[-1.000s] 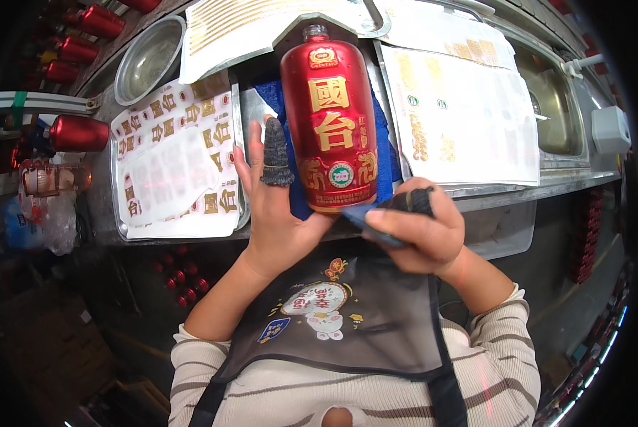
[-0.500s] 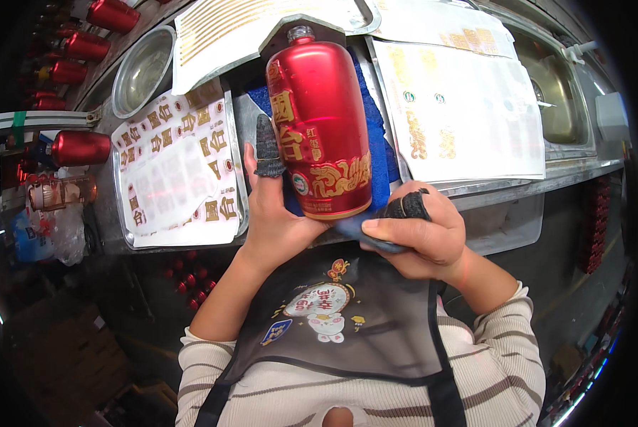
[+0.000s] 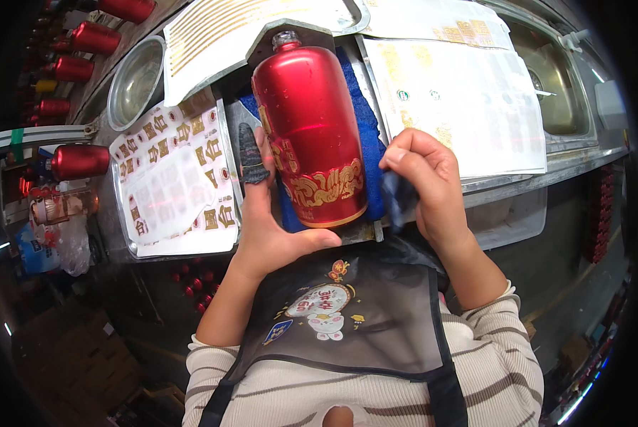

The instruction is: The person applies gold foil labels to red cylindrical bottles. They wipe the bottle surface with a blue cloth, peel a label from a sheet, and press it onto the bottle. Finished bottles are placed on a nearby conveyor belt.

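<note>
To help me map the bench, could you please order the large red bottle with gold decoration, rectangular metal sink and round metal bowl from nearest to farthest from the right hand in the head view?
From the right hand:
1. Large red bottle with gold decoration, just left.
2. Rectangular metal sink, upper right.
3. Round metal bowl, far upper left.

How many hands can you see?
2: the left hand at the left side of the big red bottle, and the right hand holding a dark blue cloth. No others show.
</note>
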{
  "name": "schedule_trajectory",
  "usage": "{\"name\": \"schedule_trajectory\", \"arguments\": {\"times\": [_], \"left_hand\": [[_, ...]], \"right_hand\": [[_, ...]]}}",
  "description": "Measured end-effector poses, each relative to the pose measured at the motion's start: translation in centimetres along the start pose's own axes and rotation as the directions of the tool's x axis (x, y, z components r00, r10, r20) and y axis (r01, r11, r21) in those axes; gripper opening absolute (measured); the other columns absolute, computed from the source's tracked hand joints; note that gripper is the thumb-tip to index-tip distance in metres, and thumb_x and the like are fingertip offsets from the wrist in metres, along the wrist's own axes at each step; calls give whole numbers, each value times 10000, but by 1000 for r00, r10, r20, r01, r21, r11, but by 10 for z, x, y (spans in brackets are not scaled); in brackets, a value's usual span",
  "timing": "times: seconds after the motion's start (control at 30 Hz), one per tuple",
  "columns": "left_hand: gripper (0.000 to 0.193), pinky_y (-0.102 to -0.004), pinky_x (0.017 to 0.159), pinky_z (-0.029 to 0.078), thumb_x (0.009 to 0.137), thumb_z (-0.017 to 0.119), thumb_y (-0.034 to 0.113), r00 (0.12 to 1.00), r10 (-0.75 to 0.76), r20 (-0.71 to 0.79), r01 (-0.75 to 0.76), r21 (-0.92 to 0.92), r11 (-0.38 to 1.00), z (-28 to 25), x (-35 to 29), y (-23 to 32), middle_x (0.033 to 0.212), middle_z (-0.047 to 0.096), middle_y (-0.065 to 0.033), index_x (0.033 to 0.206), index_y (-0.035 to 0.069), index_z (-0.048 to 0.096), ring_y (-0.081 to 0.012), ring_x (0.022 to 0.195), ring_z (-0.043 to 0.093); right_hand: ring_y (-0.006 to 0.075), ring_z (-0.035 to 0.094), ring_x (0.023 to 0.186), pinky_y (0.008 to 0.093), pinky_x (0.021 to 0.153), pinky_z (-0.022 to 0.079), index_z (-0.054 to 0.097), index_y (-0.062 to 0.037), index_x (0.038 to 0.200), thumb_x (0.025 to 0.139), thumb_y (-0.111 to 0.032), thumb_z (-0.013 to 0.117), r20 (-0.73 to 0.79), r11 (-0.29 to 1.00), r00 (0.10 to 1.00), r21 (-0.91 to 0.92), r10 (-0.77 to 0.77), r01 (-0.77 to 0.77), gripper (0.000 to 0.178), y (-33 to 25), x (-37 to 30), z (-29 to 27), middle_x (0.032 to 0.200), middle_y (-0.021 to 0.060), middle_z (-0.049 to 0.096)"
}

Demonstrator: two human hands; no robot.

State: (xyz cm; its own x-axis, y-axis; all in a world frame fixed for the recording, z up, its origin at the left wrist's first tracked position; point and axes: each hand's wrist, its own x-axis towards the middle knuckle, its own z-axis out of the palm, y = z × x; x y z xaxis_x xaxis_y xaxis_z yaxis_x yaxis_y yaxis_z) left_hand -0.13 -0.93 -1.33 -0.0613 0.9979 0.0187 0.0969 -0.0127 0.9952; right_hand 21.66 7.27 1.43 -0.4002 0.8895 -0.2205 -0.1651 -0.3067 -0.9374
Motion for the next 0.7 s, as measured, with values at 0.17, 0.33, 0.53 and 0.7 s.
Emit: {"name": "schedule_trajectory", "arguments": {"times": [0.17, 0.33, 0.53, 0.7], "left_hand": [[1050, -391, 1160, 297, 835, 786, 384, 999, -37, -14, 33, -189, 981, 6, 7, 20, 1534, 315, -186, 1531, -50, 129, -269, 1403, 367], [948, -394, 1151, 304, 876, 744, 323, 999, -30, -13, 27, -196, 980, 9, 9, 23, 1493, 368, -202, 1521, -47, 157, -270, 1381, 396], [907, -391, 1148, 302, 881, 734, 306, 999, -40, -21, 36, -190, 981, 7, 7, 20, 1471, 388, -205, 1504, -51, 180, -269, 1368, 405], [915, -392, 1157, 285, 881, 735, 311, 998, -65, -18, 61, -176, 982, 5, 5, 18, 1477, 382, -202, 1506, -61, 179, -266, 1378, 392]], "right_hand": [[52, 539, 785, 213, 732, 434, 633, -35, 864, 885, -107, 703, 19, 983, 1000, -184, 11, -7, 103, 5, 0, 5, 824, -17, 621], [38, 535, 782, 190, 720, 426, 622, -45, 874, 869, -121, 737, 89, 989, 994, -139, 68, -55, 138, -1, 7, 0, 844, -25, 606], [33, 526, 798, 189, 720, 423, 618, -43, 871, 871, -120, 735, 117, 991, 985, -68, 125, -117, 141, -3, 10, 2, 851, -22, 598], [51, 559, 803, 213, 745, 458, 639, -38, 883, 877, -141, 752, 81, 993, 990, -31, 116, -114, 154, 2, 9, 1, 852, -5, 648]]}}
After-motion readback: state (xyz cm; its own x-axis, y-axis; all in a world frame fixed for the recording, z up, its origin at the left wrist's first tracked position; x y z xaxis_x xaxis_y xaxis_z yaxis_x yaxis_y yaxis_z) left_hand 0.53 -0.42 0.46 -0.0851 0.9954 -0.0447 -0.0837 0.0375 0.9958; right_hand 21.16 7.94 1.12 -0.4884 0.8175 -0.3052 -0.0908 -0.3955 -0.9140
